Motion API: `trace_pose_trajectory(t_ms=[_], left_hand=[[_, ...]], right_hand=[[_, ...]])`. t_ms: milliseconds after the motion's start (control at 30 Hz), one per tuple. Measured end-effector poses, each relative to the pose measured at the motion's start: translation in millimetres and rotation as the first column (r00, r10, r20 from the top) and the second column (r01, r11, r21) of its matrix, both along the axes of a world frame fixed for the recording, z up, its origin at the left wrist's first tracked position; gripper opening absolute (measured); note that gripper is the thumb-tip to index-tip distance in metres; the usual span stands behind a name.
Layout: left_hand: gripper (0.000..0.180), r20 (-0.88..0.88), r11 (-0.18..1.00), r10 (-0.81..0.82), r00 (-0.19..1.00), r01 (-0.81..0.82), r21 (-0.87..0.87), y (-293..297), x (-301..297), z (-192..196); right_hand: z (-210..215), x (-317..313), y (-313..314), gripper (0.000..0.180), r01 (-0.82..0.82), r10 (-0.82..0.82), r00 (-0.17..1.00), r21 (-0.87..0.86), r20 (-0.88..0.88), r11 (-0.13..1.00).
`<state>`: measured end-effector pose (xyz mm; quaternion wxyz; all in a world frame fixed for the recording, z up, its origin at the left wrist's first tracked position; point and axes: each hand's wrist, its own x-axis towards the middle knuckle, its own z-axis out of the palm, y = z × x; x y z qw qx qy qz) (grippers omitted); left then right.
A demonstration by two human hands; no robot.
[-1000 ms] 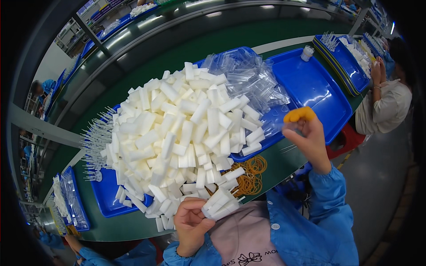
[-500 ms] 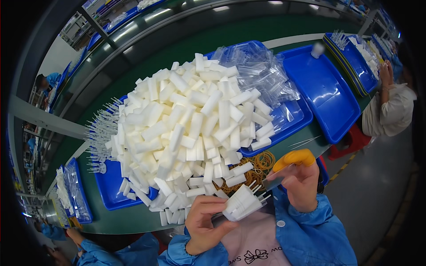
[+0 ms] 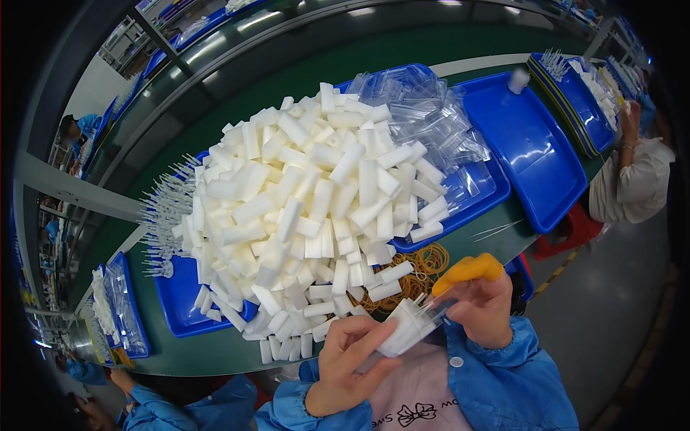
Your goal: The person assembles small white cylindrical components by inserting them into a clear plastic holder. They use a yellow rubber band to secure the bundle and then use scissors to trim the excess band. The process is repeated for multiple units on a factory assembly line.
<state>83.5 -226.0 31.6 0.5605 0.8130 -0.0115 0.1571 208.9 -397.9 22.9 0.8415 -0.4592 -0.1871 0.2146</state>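
My left hand (image 3: 352, 366) grips a bundle of white foam pieces (image 3: 408, 329) between thumb and fingers. Thin pale rods stick out of the bundle's upper right end. On the right, my right hand (image 3: 489, 312) pinches a clear plastic sleeve (image 3: 451, 296), which overlaps the rod ends. Yellow finger covers (image 3: 467, 271) sit on some of its fingers. Just beyond the hands is a big heap of white foam tubes (image 3: 295, 194), with tan rubber bands (image 3: 429, 264) at its near right side.
Clear plastic sleeves (image 3: 417, 108) fill a blue tray behind the heap. Right of it lies another blue tray (image 3: 532, 161); tweezers (image 3: 496, 230) rest on the green table. White thin-stemmed parts (image 3: 169, 215) stand at left. Co-workers sit at right (image 3: 632, 179) and lower left (image 3: 187, 409).
The bundle has moved up and right, toward the sleeve. The clear sleeve now overlaps the rod ends, which stood apart from it before.
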Motion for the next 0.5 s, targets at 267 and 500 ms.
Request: trace_pose_trajectory(t_ms=[267,500], left_hand=[[0.047,-0.009,0.995,-0.085,0.996,0.085,0.061,4,1,-2],[0.048,-0.058,0.901,0.214,0.975,-0.22,-0.373,-2,4,-6]], right_hand=[[-1,2,-5,0.04,-0.031,0.033,0.993,-0.017,0.111,0.999],[3,18,-12,0.03,0.041,0.054,0.932,-0.252,0.358,0.967]])
